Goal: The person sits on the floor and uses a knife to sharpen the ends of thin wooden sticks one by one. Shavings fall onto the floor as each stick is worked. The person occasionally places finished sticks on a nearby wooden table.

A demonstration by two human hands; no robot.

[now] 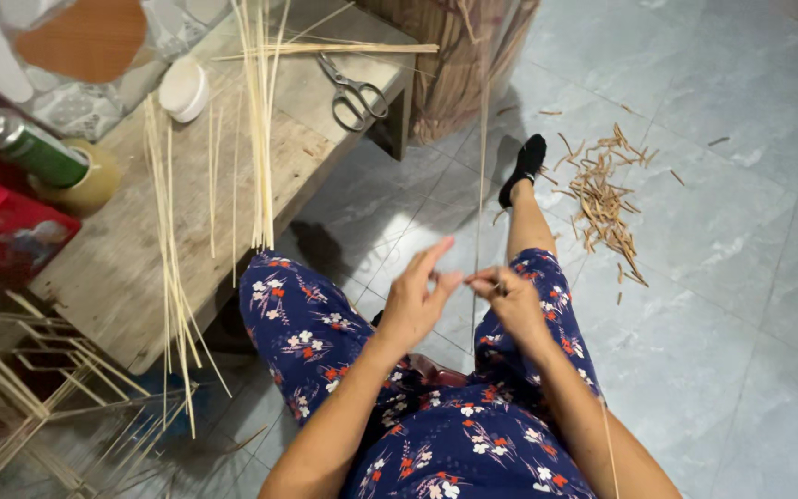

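Right now your left hand and right hand meet over your lap, fingertips pinched together on a thin bamboo strip. Both hands are closed on it: left w/ thumb & forefinger, other fingers fanned up; right curled tight round the strip. The strip runs straight up from the pinch, away from you, toward the woven bundle at the far end of the bench.

Below the hands, your knees in dark floral fabric; right leg stretched out on the grey tile floor, black sock at the foot. Just right of that leg, a scatter of brown offcuts on the tiles.

Left of you, the wooden bench: long pale sticks lie across its near edge, more overhang the near-left corner. Scissors sit near the far-right corner, a white round tub toward the far-left edge, a tape roll w/ a green-and-silver can over it at the left edge.
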